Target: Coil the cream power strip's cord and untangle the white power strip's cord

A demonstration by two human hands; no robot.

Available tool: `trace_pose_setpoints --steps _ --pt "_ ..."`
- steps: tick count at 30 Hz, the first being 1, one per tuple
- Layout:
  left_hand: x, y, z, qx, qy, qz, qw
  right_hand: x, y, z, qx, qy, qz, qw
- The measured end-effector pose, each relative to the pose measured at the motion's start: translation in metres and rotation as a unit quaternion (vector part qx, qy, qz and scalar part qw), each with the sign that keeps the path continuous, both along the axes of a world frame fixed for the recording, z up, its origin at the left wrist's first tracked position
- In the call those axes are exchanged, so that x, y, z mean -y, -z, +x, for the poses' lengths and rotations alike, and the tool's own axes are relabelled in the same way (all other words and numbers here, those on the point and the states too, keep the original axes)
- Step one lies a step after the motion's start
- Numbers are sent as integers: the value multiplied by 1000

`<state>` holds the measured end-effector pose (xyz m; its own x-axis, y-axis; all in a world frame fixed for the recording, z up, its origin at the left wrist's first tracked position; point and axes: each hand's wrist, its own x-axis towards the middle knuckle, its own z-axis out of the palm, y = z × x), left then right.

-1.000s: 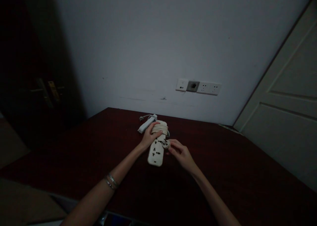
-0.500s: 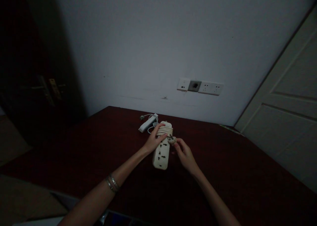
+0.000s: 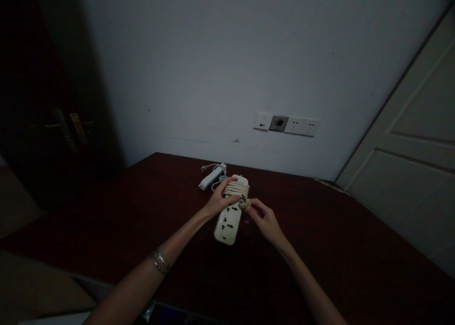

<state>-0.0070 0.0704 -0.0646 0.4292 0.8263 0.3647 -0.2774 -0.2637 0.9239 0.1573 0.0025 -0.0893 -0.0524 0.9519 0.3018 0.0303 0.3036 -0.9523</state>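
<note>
Head view. A cream power strip (image 3: pixel 227 216) lies lengthwise on the dark red-brown table (image 3: pixel 106 220), its socket face turned up, with its cord (image 3: pixel 236 189) wound in close, even turns around the far half of the body. The left hand (image 3: pixel 220 200) is laid over the strip's left edge at the coil, fingers (image 3: pixel 231 199) clasped across the turns; this grip appears to pin the winding so the turns cannot slacken or slide along the smooth casing. The right hand (image 3: pixel 265 220) sits just beside the strip's right edge, its fingers (image 3: pixel 253 206) pinched on the plug (image 3: pixel 244 203) at the cord's free end, held touching the coil, seemingly so that the end stays taut. The strip is a long rounded bar of matte plastic with dark socket openings; the cord is round, pliant and of the same cream colour. Thin metal bangles (image 3: pixel 160 261) ring the left wrist. Behind the strip, near the wall, a smaller white power strip (image 3: pixel 209 178) lies with a thin loose cord beside it. A row of wall sockets (image 3: pixel 287 125) is set in the pale, smooth wall above. A panelled door (image 3: pixel 408 163) stands at right; a dark door with a metal handle (image 3: pixel 66 130) stands at left.
</note>
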Motion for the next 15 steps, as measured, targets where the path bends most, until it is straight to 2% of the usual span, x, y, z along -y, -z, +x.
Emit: trace_pose_setpoints --steps 6,12,15 --pt "5 2 5 11 -14 -52 999 0 -3 0 27 19 31 999" --pt "13 3 13 63 -11 -141 988 1 -4 -5 60 84 81 991" --pt "14 7 16 69 -16 -152 986 1 -5 -8 58 91 67 992"
